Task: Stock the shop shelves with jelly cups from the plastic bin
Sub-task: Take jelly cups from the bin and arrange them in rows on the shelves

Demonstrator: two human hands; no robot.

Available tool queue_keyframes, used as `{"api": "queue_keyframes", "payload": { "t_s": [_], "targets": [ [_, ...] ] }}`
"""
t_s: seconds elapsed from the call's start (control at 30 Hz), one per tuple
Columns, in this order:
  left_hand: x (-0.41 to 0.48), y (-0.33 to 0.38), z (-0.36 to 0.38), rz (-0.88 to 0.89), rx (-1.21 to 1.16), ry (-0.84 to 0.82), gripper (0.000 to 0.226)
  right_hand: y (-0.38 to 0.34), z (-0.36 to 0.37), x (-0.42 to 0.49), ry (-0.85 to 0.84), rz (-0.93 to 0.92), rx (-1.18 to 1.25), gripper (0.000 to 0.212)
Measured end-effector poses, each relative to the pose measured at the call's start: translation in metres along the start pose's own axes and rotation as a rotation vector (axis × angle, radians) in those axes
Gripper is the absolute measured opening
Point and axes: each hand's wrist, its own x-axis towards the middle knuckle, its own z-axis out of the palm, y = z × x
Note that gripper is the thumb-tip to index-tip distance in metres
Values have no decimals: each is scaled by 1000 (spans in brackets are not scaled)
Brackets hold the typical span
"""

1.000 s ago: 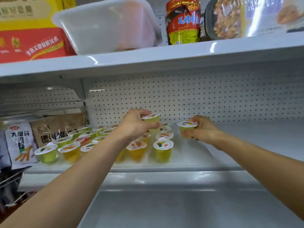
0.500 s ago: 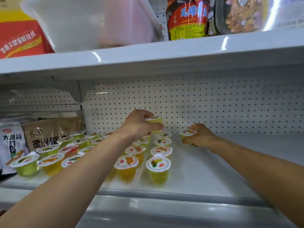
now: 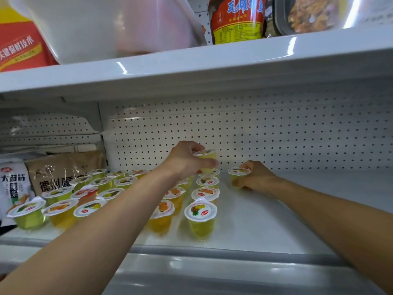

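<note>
Aloft, left fingers (image 3: 192, 146) wrap 1 jelly cup (image 3: 205, 159).

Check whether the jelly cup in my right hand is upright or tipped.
Upright: the right hand grips the jelly cup with its printed lid level and facing up.

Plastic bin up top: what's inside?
The plastic bin has a cloudy wall; only a pinkish blur shows through, with an orange trace at the bottom. Its top is out of frame, so contents cannot be identified.
</note>
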Motion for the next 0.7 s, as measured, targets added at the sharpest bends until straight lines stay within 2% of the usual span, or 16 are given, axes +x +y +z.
{"api": "queue_keyframes", "payload": {
  "t_s": [0.1,0.2,0.27,0.37,0.47,0.57,0.67,0.7],
  "targets": [
    [0,2,4,-1,-1,-17,59,1,-1,0,-23,7,-65,54],
    [0,7,7,7,3,-23,62,-5,-10,-8,10,-30,-155,95],
    [-1,12,8,7,0,-26,65,-15,-19,-18,68,-123,-150,100],
    [0,21,14,27,13,-38,66,-31,-30,-39,28,-281,6,72],
    [-2,32,21,49,31,-74,62,-44,-32,-58,-83,-339,114,40],
    [-6,38,28,75,54,-130,57,-48,-30,-67,-103,-318,250,35],
    [-9,38,29,82,24,-184,60,-46,-31,-75,-103,-302,289,16],
    [-10,37,28,75,24,-197,62,-44,-30,-76,-101,-291,285,15]
  ]
}}
